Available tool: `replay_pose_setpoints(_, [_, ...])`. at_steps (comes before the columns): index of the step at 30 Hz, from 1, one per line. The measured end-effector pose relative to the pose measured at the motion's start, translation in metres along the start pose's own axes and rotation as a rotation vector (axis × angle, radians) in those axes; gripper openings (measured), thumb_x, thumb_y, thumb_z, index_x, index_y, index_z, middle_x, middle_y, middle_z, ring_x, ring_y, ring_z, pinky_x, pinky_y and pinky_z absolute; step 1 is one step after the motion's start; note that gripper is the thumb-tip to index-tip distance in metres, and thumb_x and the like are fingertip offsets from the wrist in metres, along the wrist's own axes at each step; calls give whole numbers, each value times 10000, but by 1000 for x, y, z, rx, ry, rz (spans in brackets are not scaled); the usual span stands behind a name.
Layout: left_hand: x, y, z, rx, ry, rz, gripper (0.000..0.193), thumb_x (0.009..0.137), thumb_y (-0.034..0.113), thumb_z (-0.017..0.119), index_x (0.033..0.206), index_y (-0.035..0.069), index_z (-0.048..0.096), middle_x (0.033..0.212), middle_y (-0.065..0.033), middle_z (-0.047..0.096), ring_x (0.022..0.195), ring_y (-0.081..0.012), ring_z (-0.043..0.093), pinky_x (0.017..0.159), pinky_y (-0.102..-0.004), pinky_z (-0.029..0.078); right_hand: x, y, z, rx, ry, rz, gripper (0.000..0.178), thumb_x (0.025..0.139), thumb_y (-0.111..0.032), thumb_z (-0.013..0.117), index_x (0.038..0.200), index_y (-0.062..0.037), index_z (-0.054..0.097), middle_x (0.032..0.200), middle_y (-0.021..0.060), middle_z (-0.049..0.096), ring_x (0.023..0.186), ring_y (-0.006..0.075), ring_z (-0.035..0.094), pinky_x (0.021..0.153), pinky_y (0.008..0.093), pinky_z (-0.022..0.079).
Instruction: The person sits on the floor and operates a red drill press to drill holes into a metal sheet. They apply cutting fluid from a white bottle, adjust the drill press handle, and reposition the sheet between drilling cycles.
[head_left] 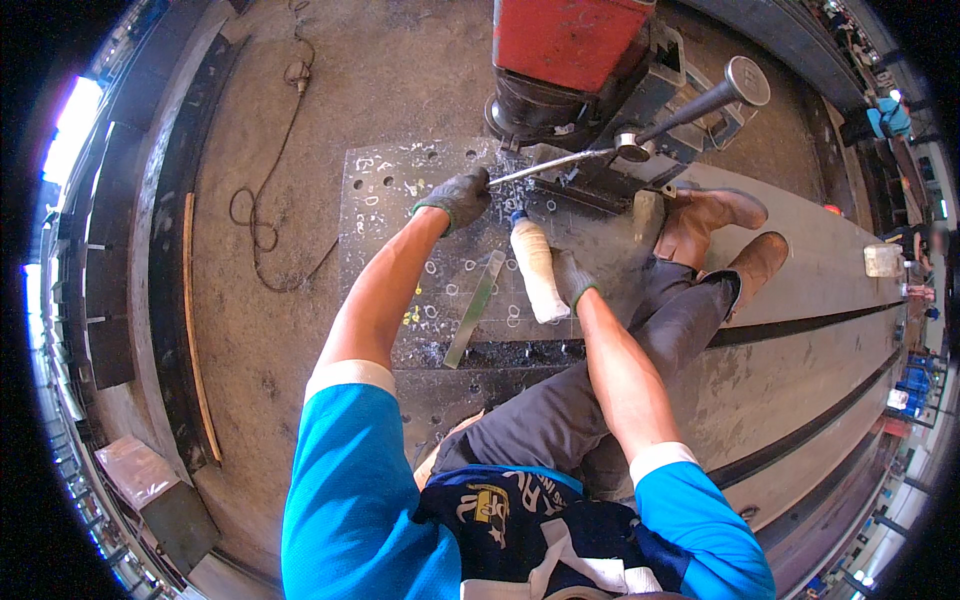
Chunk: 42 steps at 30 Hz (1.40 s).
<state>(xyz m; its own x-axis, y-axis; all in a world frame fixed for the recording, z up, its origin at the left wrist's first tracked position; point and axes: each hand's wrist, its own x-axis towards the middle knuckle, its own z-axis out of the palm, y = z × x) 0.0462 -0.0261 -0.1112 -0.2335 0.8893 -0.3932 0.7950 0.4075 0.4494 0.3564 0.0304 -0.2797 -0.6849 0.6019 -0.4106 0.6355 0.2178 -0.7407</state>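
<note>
My left hand (pixel 455 202), in a dark glove, is closed around the end of a thin metal lever (pixel 550 167). That lever runs to the hub (pixel 632 147) of a drilling machine with a red housing (pixel 570 40). My right hand (pixel 573 276), also gloved, grips a cream-wrapped bottle (pixel 536 268) from its right side; its fingers are partly hidden behind it. The bottle's blue neck (pixel 518 216) points at the machine's base. Below lies a dark steel plate (pixel 385 230) with white chalk circles and several drilled holes.
A flat metal strip (pixel 474 310) lies on the plate left of the bottle. A second lever with a round knob (pixel 746 81) sticks out to the right. My brown boots (pixel 755 265) rest on long grey steel (pixel 820 260). A black cable (pixel 262 225) loops across the floor.
</note>
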Motion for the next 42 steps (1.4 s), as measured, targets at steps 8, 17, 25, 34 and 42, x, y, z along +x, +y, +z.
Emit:
replay_pose_setpoints(8, [-2,0,1,-2,2,4,429,1035,363,593,1336,58,594,1279,-278,705,1237,-473,661,1003,-574,531,10,19,20,258,47,-167,467,1124,-308,385,1278,3,697,1130,94,749,904,218,680,824,427,573])
replay_pose_setpoints(17, [-2,4,0,-3,-11,-15,427,1041,366,583,1332,55,590,1282,-283,704,1241,-483,657,1005,-587,526,12,8,15,379,46,-241,459,1134,-303,361,1270,-30,704,1119,91,755,881,206,695,813,417,595])
replay_pose_setpoints(25, [-1,5,0,-17,-10,-20,428,1044,372,580,1336,59,584,1293,-290,699,1248,-499,649,1021,-582,521,9,-25,7,1010,-131,189,445,1140,-295,357,1269,-44,701,1117,90,758,891,213,710,820,418,608])
replay_pose_setpoints(34, [-4,8,-2,-10,-19,-26,415,1040,367,581,1320,61,588,1285,-297,699,1242,-493,657,1003,-584,522,-4,-41,2,979,-90,224,442,1149,-297,339,1276,-56,688,1123,97,761,910,231,731,834,422,624])
replay_pose_setpoints(42, [-5,12,-3,-18,-32,-46,434,1044,375,555,1351,69,575,1293,-301,696,1257,-493,649,1015,-583,514,-4,-46,0,974,-100,246,472,1122,-287,334,1273,-12,687,1134,132,765,904,258,739,821,417,624])
